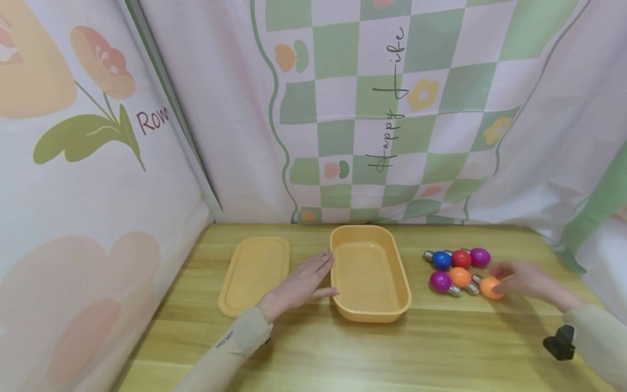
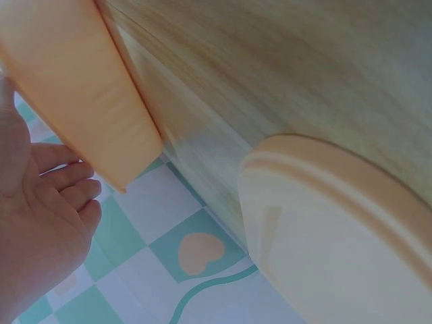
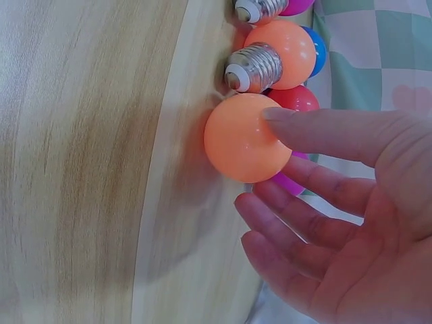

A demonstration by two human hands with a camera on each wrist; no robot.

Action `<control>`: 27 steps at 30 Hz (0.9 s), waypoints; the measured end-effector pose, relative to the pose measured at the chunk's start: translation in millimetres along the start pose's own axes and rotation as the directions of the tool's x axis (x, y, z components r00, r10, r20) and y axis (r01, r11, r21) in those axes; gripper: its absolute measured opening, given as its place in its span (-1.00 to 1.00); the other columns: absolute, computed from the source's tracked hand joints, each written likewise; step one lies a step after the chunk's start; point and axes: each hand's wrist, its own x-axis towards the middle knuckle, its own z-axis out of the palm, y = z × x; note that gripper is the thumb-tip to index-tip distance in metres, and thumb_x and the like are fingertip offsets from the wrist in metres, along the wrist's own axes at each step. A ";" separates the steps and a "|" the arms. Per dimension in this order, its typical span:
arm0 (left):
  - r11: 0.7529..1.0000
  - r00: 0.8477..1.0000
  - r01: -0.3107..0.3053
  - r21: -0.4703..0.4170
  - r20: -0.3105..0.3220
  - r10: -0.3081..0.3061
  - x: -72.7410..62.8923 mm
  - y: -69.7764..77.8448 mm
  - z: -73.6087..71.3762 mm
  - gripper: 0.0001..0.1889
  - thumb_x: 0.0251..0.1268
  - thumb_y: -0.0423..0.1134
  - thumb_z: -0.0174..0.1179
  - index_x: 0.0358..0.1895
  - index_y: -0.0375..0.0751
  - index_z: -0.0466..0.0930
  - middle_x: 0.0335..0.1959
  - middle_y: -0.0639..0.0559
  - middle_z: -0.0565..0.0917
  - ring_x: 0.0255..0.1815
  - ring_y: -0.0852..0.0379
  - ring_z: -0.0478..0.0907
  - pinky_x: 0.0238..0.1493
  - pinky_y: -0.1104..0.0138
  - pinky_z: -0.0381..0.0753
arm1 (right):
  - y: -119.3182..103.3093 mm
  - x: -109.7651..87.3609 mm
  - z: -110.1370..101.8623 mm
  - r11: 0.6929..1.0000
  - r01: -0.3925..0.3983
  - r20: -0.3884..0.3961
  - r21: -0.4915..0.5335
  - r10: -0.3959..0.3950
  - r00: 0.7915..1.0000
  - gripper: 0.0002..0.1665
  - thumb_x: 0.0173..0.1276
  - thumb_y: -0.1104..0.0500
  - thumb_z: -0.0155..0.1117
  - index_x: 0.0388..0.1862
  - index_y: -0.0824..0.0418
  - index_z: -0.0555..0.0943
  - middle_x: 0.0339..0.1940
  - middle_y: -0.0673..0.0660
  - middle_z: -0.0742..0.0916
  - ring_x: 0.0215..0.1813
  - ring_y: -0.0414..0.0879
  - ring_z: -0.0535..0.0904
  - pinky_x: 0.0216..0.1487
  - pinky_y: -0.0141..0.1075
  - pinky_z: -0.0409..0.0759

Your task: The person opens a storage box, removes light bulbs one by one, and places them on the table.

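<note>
At the right of the table my right hand point(image 1: 525, 280) has its thumb and index finger at an orange light bulb point(image 1: 491, 287), pinching its round end. In the right wrist view the thumb lies on this orange globe, while the other fingers are spread beside it; the index fingertip is partly hidden behind it. My left hand point(image 1: 301, 280) touches the left rim of a yellow plastic box point(image 1: 369, 314) with fairly straight fingers. The left wrist view shows this hand point(image 2: 47, 209) against the box wall point(image 2: 101, 88). Nothing is visible inside the box.
Several more bulbs lie beside the held one: blue point(image 1: 441, 260), red point(image 1: 461, 259), orange point(image 1: 459, 277) and purple point(image 1: 440, 282), with metal screw bases. A flat yellow lid point(image 1: 257, 272) lies left of the box. Printed curtains point(image 1: 372, 136) hang behind the wooden table point(image 1: 343, 354).
</note>
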 end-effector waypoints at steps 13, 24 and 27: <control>1.000 1.000 -0.009 0.003 0.001 0.009 2.5 2.2 -2.5 -0.13 0.43 0.25 -0.01 0.51 -0.41 0.10 0.57 -0.28 0.16 0.61 -0.11 0.13 0.61 0.09 0.20 | -2.4 -6.3 0.2 1.000 0.000 -0.006 -0.012 -0.001 1.000 -0.42 0.10 0.13 0.50 -0.06 0.55 0.59 -0.17 0.43 0.75 -0.15 0.25 0.68 -0.09 0.14 0.65; 0.999 1.000 -0.009 -0.032 0.016 0.009 4.7 -2.2 -5.2 -0.12 0.43 0.25 0.00 0.52 -0.42 0.09 0.57 -0.29 0.15 0.61 -0.12 0.11 0.62 0.09 0.17 | -16.6 -6.9 -8.5 1.000 0.001 -0.020 0.031 0.000 1.000 -0.38 0.27 0.07 0.39 0.04 0.60 0.53 -0.07 0.55 0.68 -0.07 0.36 0.65 -0.13 0.12 0.70; 0.996 1.000 0.001 -0.084 -0.001 -0.001 7.0 -8.1 -8.9 -0.12 0.42 0.23 0.04 0.51 -0.43 0.10 0.56 -0.30 0.17 0.60 -0.16 0.12 0.62 0.06 0.18 | -35.5 -3.3 -13.1 0.999 0.011 -0.037 0.030 -0.010 0.999 -0.36 0.36 0.01 0.31 0.09 0.57 0.52 -0.02 0.55 0.67 -0.05 0.37 0.65 -0.14 0.14 0.70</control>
